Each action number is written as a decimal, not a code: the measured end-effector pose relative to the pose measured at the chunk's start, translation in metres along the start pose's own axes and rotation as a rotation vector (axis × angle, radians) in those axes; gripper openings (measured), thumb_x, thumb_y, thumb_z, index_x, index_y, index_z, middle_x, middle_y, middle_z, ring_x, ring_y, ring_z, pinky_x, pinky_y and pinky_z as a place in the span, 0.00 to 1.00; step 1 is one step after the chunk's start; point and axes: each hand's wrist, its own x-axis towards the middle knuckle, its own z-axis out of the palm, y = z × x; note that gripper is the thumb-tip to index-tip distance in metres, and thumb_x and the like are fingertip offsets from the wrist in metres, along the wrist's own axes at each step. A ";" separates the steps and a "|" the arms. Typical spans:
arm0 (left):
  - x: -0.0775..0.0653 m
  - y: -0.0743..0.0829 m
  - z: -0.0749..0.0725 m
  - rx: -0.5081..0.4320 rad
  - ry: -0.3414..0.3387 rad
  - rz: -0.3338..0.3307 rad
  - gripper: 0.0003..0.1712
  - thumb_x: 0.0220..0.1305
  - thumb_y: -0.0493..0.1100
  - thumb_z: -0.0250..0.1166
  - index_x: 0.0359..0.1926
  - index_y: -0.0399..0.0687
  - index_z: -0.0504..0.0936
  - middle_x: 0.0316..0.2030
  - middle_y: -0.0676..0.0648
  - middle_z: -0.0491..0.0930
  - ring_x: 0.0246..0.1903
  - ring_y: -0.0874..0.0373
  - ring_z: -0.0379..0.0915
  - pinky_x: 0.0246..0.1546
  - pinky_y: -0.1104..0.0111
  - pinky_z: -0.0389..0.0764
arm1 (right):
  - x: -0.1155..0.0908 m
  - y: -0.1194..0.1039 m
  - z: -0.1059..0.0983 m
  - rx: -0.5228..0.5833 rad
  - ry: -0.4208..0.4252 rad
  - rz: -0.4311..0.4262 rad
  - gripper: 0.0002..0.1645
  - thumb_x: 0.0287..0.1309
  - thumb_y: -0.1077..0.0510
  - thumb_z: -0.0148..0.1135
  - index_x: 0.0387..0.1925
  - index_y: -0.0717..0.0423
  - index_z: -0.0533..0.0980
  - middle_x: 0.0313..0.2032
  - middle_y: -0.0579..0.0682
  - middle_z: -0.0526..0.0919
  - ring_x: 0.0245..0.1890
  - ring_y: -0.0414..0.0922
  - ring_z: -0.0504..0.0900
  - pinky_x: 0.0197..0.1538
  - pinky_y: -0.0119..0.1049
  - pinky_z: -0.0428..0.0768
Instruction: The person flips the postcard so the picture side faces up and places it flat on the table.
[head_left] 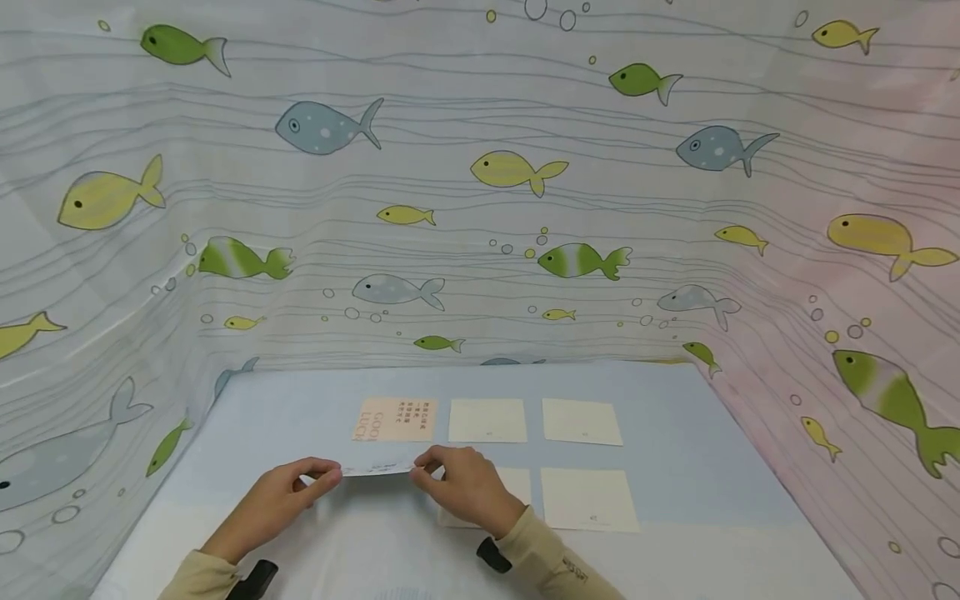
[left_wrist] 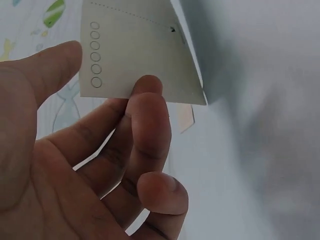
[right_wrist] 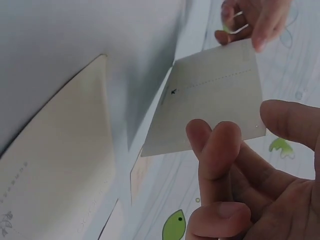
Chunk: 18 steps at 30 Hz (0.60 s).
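A postcard is held up off the table between both hands, tilted. Its underside, with a row of small printed circles and a dotted line, faces the wrist cameras. The left hand pinches one short end between thumb and fingers, close to the corner in the left wrist view. At the opposite end, the right hand pinches the card with its thumb and fingertips. Just behind it lies a peach card lettered "GOOD LUCK". Under the right forearm, a cream card is partly covered.
More cream cards lie in two rows on the pale table: one card at the back middle, another card at the back right, and a front right card. A fish-patterned curtain surrounds the table's back and sides.
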 end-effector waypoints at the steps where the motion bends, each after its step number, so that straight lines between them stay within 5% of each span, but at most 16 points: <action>1: -0.001 0.000 0.000 0.006 -0.002 0.004 0.30 0.69 0.64 0.63 0.58 0.47 0.83 0.44 0.52 0.83 0.29 0.58 0.72 0.28 0.68 0.73 | 0.000 0.000 0.001 -0.005 -0.007 0.000 0.15 0.69 0.42 0.61 0.46 0.44 0.85 0.36 0.33 0.86 0.27 0.29 0.76 0.30 0.31 0.74; 18: -0.016 -0.006 0.006 0.045 -0.048 0.073 0.27 0.67 0.58 0.67 0.56 0.44 0.83 0.36 0.55 0.78 0.29 0.61 0.67 0.28 0.69 0.70 | -0.006 0.003 0.008 -0.004 -0.136 0.034 0.14 0.62 0.42 0.68 0.42 0.45 0.84 0.31 0.31 0.82 0.28 0.30 0.76 0.32 0.31 0.73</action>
